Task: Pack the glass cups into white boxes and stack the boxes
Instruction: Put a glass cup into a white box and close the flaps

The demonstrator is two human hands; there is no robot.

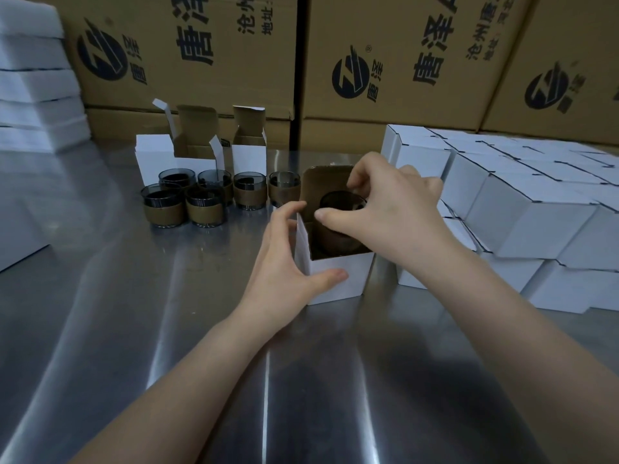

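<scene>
Steel, brushed and streaked with glare, forms the table [167,329], and an open white box [335,272] is stood upright on it near the middle. Behind this box, brown printed cartons [201,45] are stacked as a wall along the table's far edge. Far to the left of the box, a pile of white sheets [30,78] is seen. Directly to its right, closed white boxes [536,212] are stacked in layers. To its left and slightly behind it, six glass cups [207,195] with brown bands are grouped. Behind them, two empty white boxes [249,149] are stood with their flaps raised.

A glass cup [338,209] is held inside the open box, its rim near the level of the opening. It is grasped at the rim by the curled fingers [326,217] of the right hand [385,209]. The thumb is set on the near side and the forefinger is hooked over the far side. The right forearm is brought in from the lower right, and the wrist is bent down over the box.

The left hand [284,259] is spread against the box's near left corner. Its fingers [288,209] are kept nearly straight along the left flap, and the thumb is laid flat on the front face. The left forearm is stretched in from the lower left, low over the table.
</scene>
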